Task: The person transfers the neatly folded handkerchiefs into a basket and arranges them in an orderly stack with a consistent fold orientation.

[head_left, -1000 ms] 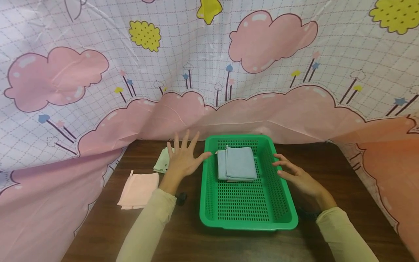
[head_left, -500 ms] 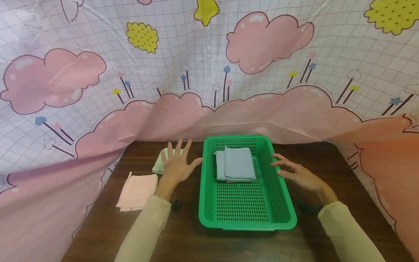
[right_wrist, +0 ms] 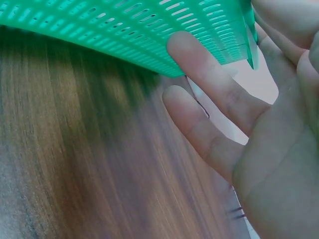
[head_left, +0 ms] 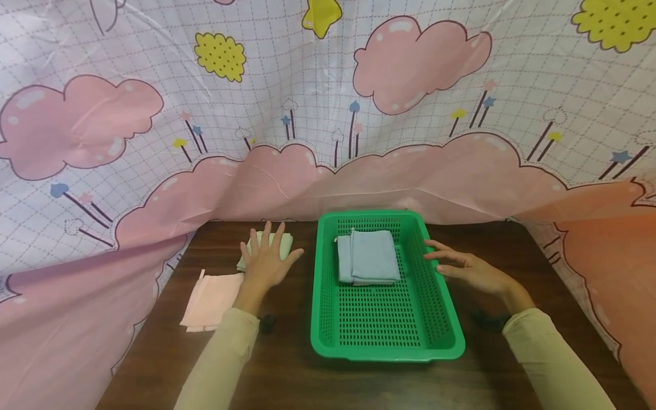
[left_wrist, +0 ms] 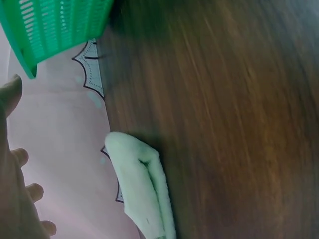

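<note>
My left hand, fingers spread and palm down, is over a folded pale green cloth at the back left. The left wrist view shows that green cloth on the table, its folded layers seen from the side. At the right rim of a green plastic basket is my right hand, with relaxed fingertips overlapping the rim. In the right wrist view two fingers extend alongside the basket's perforated wall. Folded light blue cloths lie stacked inside the basket.
A folded peach cloth with a small loop lies on the dark wooden table, left of my left forearm. Behind the table hangs a cloud-patterned curtain, close to the basket's far edge.
My left hand has moved left and nearer, from beside the basket to over the green cloth. The right hand stays at the basket's right rim, almost unmoved.
</note>
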A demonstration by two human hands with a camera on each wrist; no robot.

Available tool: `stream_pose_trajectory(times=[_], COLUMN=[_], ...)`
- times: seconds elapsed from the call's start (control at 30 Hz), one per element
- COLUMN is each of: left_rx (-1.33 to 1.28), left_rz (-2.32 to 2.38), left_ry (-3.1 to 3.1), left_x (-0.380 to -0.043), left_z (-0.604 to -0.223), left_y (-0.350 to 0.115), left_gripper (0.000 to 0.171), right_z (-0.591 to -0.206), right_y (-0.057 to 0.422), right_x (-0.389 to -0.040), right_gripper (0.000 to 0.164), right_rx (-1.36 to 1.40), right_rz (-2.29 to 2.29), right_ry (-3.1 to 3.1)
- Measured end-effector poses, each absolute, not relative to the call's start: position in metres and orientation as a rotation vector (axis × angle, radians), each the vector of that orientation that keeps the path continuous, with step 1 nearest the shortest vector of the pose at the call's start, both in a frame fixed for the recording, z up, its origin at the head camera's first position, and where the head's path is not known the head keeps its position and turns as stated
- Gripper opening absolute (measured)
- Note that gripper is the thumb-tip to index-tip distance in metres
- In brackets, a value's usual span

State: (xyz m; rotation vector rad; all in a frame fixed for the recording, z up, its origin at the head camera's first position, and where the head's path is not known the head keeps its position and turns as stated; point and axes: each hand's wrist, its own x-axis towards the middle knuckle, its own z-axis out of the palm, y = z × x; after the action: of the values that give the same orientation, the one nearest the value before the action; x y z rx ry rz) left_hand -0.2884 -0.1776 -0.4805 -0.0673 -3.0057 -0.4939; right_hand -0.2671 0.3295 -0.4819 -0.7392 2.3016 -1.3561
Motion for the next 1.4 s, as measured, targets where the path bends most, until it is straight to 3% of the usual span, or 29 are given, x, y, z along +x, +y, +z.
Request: stream_pose_trajectory(times=[0.47, 1.0, 1.4], left_rx=[0.040, 0.216, 0.307], left_rz=[-0.611, -0.729, -0.773], left_ry=[-2.983, -2.992, -3.027], left_x=[-0.296, -0.307, -0.313], left_z=[-0.493, -0.507, -0.512], left_y=[-0.203, -0.229, -0.234], left_gripper=[0.085, 0.091, 0.083], right_z=[-0.484, -0.482, -0.486], right_y=[0.329, 0.324, 0.328], right_x=[-0.266, -0.264, -0.263], right_gripper=[0.043, 0.043, 0.042], right_rx=[-0.723, -0.739, -0.716], right_rz=[-1.352, -1.416, -1.394], right_ry=[2.332, 2.276, 2.324])
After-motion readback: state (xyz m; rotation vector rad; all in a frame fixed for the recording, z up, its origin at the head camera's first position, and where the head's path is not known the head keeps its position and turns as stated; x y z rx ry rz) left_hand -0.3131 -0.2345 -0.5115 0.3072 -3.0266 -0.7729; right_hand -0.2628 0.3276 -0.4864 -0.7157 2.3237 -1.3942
